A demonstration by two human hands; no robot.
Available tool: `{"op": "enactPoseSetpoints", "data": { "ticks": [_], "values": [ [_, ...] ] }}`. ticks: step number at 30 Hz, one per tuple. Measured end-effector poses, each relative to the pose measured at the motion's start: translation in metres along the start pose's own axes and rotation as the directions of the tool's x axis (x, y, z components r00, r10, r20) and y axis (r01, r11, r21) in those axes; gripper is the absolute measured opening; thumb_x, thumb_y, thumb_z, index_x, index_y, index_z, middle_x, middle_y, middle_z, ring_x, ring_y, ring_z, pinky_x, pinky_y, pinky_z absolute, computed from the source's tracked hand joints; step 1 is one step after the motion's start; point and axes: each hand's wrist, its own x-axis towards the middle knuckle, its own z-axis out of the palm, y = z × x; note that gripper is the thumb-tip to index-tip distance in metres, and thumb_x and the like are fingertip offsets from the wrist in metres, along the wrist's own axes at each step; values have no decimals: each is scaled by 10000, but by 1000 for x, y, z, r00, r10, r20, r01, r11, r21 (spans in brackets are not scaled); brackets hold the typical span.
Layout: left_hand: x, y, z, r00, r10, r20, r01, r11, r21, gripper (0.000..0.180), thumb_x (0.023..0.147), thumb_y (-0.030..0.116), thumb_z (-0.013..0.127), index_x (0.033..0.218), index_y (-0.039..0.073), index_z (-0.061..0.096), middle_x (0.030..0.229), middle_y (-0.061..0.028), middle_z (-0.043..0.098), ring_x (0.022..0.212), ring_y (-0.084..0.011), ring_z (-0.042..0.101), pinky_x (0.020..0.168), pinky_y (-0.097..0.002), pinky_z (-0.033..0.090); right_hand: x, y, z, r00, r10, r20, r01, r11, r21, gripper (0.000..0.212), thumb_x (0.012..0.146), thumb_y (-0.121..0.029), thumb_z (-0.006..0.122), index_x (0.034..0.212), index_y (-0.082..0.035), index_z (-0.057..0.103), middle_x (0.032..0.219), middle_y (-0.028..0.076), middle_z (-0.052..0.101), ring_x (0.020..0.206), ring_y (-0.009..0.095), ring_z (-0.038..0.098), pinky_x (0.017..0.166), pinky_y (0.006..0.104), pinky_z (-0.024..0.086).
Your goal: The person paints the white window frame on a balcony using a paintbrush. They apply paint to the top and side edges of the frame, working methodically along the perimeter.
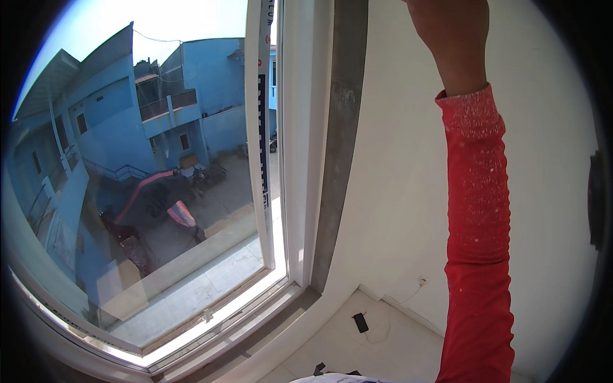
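My right arm, in a red sleeve (477,223) speckled with pale dust, reaches straight up along the white wall (396,159). Only the wrist and lower part of my right hand (450,29) show at the top edge. The fingers lie beyond the picture, so whether they hold anything is hidden. Nearest to that hand is the white wall and, to its left, a grey unpainted strip (341,127) beside the window frame (297,147). My left hand is out of view.
At left a glass window sash (260,134) stands slightly ajar, with a latch (205,315) on the lower frame. Blue buildings (220,73) lie outside. On the tiled floor below are a black phone-like object (361,322) and a thin cable running towards a wall socket (423,279).
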Motion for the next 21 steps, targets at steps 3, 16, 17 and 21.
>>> {"op": "enactPoseSetpoints", "data": {
  "ticks": [3, 16, 17, 21],
  "values": [
    [3, 0, 16, 1000, -6, 24, 5, 1000, 14, 296, 903, 314, 604, 1016, 91, 763, 1085, -84, 664, 847, -278, 730, 682, -423, 566, 70, 12, 15, 995, -76, 65, 95, 923, -373, 288, 940, -220, 603, 1048, 45, 645, 775, 114, 680, 615, 176, 644, 589, 324, 540],
    [6, -95, 61, 998, -10, 60, 13, 999, -49, 281, 843, 247, 614, 1048, 67, 684, 853, -87, 720, 692, -265, 702, 583, -398, 548, -412, -32, 7, 711, 366, 601, -52, 879, -474, 439, 738, -119, 794, 1169, -99, 713, 802, 34, 567, 674, 181, 651, 549, 299, 560],
    [8, -96, 68, 988, -140, 60, 153, 903, -401, 314, 852, 258, 611, 1076, 43, 652, 822, -106, 701, 638, -264, 687, 566, -394, 562, -414, -38, -6, 614, 446, 651, -70, 852, -518, 404, 761, -117, 775, 1160, -94, 716, 808, 42, 584, 679, 187, 660, 548, 301, 559],
    [-15, -122, 52, 959, -272, -84, 210, 874, -438, 415, 854, 319, 646, 1114, 6, 565, 957, -181, 680, 710, -309, 699, 500, -415, 586, -332, -42, 16, 728, 481, 489, -368, 876, -313, 307, 852, -77, 702, 1158, -79, 706, 855, 60, 630, 682, 167, 658, 547, 282, 546]
  ]
}}
